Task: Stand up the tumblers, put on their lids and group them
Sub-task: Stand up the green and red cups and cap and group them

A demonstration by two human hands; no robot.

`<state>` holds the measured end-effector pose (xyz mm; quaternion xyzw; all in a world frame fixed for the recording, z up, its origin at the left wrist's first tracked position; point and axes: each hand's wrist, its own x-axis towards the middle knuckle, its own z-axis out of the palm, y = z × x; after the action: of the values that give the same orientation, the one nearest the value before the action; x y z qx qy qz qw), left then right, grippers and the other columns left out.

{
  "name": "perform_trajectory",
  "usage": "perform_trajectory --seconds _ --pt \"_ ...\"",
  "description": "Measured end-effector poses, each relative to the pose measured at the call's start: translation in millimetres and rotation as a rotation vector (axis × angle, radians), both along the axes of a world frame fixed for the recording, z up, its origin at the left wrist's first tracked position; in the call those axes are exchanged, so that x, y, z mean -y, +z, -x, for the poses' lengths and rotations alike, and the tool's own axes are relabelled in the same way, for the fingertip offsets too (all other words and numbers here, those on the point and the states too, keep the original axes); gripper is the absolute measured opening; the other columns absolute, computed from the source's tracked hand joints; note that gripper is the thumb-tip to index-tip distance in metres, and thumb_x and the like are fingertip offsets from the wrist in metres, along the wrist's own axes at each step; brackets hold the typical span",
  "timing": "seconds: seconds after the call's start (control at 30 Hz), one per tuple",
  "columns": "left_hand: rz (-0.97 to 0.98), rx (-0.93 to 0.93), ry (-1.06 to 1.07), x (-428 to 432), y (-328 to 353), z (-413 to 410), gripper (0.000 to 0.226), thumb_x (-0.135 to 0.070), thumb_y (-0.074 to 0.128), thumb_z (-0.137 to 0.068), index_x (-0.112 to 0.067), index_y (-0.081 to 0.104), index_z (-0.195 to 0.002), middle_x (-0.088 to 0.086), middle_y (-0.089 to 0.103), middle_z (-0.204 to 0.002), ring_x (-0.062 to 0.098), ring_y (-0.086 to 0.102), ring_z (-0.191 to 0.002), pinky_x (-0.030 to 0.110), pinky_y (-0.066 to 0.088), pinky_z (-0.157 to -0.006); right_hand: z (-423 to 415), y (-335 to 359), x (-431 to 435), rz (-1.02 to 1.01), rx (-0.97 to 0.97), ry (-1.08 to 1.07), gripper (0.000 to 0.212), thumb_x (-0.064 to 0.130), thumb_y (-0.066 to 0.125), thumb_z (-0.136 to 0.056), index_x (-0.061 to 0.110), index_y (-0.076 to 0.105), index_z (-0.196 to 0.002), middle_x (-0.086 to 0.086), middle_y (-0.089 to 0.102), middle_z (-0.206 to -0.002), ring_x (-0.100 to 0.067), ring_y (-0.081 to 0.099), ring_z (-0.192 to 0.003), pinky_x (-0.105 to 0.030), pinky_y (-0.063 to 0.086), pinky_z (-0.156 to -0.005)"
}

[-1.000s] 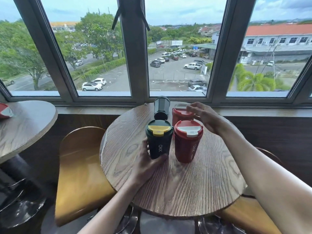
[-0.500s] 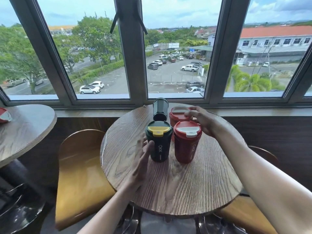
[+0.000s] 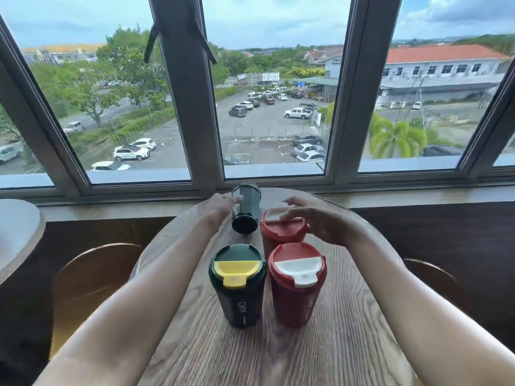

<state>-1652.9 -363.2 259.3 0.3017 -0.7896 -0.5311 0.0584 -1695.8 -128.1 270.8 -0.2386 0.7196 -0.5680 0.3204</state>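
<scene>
Round wooden table [image 3: 278, 358]: left hand [image 3: 220, 208] touches, perhaps grips, lying tumbler [image 3: 246, 211]; right hand [image 3: 315, 221] cups red lid [image 3: 278, 232].

Four tumblers stand or lie on the round wooden bench [image 3: 278, 355]. The landmark is the near dark green tumbler [image 3: 238, 288]: it stands upright, capped by a green lid with a yellow flap, pale lettering running down its side. Just beside it to the right, nearly touching, the near red tumbler [image 3: 295, 285] stands upright under a red lid with a white flap. Behind that one, the far red tumbler [image 3: 280, 235] is also upright and lidded. Straight behind the landmark, well apart from it, the grey-green tumbler [image 3: 246, 211] lies tipped over, its dark base facing the camera.
</scene>
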Motion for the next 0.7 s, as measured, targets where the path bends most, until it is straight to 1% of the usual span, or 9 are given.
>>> perform_trajectory --seconds 0.13,0.23,0.3,0.37,0.4,0.5,0.6,0.67,0.7 --pt "-0.046 0.132 -0.036 8 3 48 0.095 -0.066 0.069 -0.075 0.001 0.049 -0.139 0.02 0.054 -0.139 0.038 0.054 -0.124 0.048 0.048 -0.099 15 -11 5 0.05 0.104 0.097 0.054 0.023 0.076 -0.065 0.017 0.058 -0.116 -0.015 0.061 -0.116 -0.025 0.059 -0.104 -0.033 0.043 -0.082" --pt "-0.115 0.252 -0.048 16 -9 64 0.097 -0.068 0.075 -0.064 -0.005 0.051 -0.134 0.019 0.06 -0.129 0.036 0.062 -0.113 0.045 0.055 -0.091 19 -14 5 0.081 0.128 0.147 0.04 0.017 0.071 -0.072 0.019 0.058 -0.11 -0.009 0.061 -0.108 -0.022 0.057 -0.1 -0.031 0.043 -0.078" --pt "-0.122 0.281 -0.032 16 -12 66 0.094 -0.064 0.077 -0.061 -0.007 0.054 -0.131 0.019 0.061 -0.128 0.036 0.063 -0.11 0.042 0.057 -0.08 20 -15 4 0.099 0.134 0.163 0.033 0.014 0.069 -0.075 0.02 0.059 -0.106 -0.008 0.061 -0.105 -0.021 0.057 -0.098 -0.03 0.042 -0.077" --pt "-0.095 0.228 -0.028 13 -10 62 0.086 -0.058 0.079 -0.064 -0.005 0.055 -0.129 0.02 0.061 -0.127 0.038 0.062 -0.109 0.039 0.053 -0.064 19 -16 4 0.104 0.124 0.162 0.033 0.015 0.07 -0.075 0.02 0.059 -0.105 -0.008 0.059 -0.104 -0.021 0.055 -0.098 -0.03 0.041 -0.077" --pt "-0.096 0.187 -0.028 12 -8 56 0.083 -0.055 0.08 -0.066 -0.006 0.054 -0.128 0.019 0.062 -0.126 0.038 0.062 -0.11 0.038 0.052 -0.062 18 -16 4 0.108 0.12 0.158 0.033 0.016 0.071 -0.075 0.02 0.059 -0.105 -0.008 0.058 -0.104 -0.021 0.055 -0.097 -0.03 0.041 -0.076" --pt "-0.144 -0.017 -0.07 9 -3 29 0.079 -0.042 0.083 -0.069 -0.018 0.045 -0.134 0.011 0.061 -0.126 0.034 0.06 -0.111 0.041 0.055 -0.07 14 -17 3 0.113 0.096 0.116 0.04 0.02 0.073 -0.072 0.017 0.059 -0.11 -0.009 0.06 -0.106 -0.022 0.056 -0.096 -0.031 0.042 -0.076" --pt "-0.157 -0.203 -0.174 3 -3 -10 0.081 -0.019 0.083 -0.076 -0.033 0.033 -0.139 0.004 0.056 -0.125 0.029 0.06 -0.109 0.036 0.053 -0.065 7 -18 3 0.112 0.06 0.062 0.049 0.024 0.074 -0.071 0.016 0.058 -0.117 -0.013 0.061 -0.114 -0.024 0.059 -0.1 -0.032 0.044 -0.078" --pt "-0.132 -0.286 -0.227 0 -7 -32 0.082 -0.01 0.084 -0.074 -0.032 0.037 -0.137 0.007 0.055 -0.129 0.024 0.061 -0.106 0.035 0.055 -0.067 1 -17 3 0.123 0.043 0.033 0.046 0.023 0.071 -0.074 0.017 0.058 -0.117 -0.011 0.062 -0.113 -0.021 0.06 -0.097 -0.029 0.045 -0.073" --pt "-0.09 -0.32 -0.244 -1 -8 -42 0.083 -0.008 0.085 -0.072 -0.028 0.039 -0.138 0.007 0.053 -0.13 0.023 0.059 -0.107 0.035 0.055 -0.074 -3 -16 3 0.128 0.038 0.019 0.046 0.023 0.071 -0.074 0.018 0.058 -0.118 -0.01 0.062 -0.111 -0.019 0.061 -0.094 -0.027 0.046 -0.069"
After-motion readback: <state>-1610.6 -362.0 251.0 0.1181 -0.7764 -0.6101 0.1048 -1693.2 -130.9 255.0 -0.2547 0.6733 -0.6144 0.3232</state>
